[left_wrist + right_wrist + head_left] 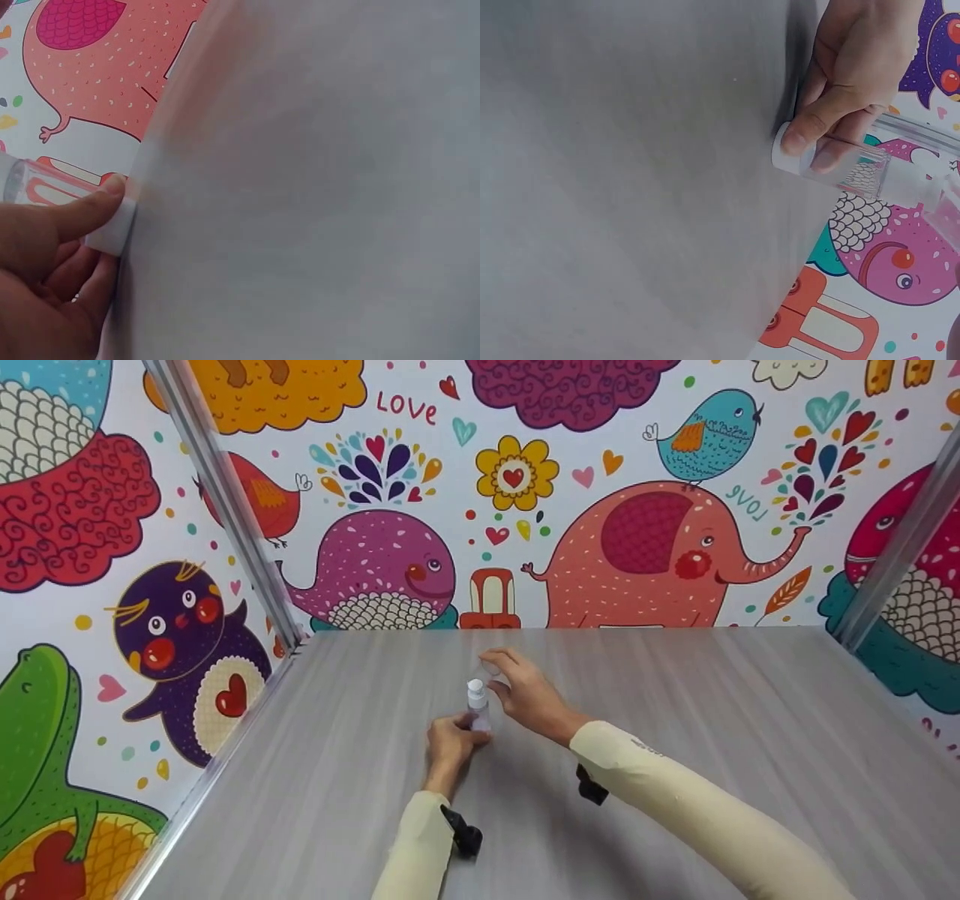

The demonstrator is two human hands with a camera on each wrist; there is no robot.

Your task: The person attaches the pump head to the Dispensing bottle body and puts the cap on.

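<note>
A small clear bottle (481,721) with a white pump top (476,691) stands upright on the table. My left hand (448,746) grips it low down, thumb and fingers around the white base (789,152). Just above and right of the pump, my right hand (531,699) pinches a clear cap (490,667) between thumb and fingers. The cap (943,217) appears tilted beside the pump end in the right wrist view; whether they touch I cannot tell. Only a sliver of the right hand shows there. In the left wrist view the bottle's top runs off the edge.
The grey wood-grain table (337,810) reaches back to a wall (450,532) printed with cartoon animals. A metal strip (195,795) borders the table's left side, and metal posts (232,502) stand at the corners. Black devices (466,838) are strapped on both wrists.
</note>
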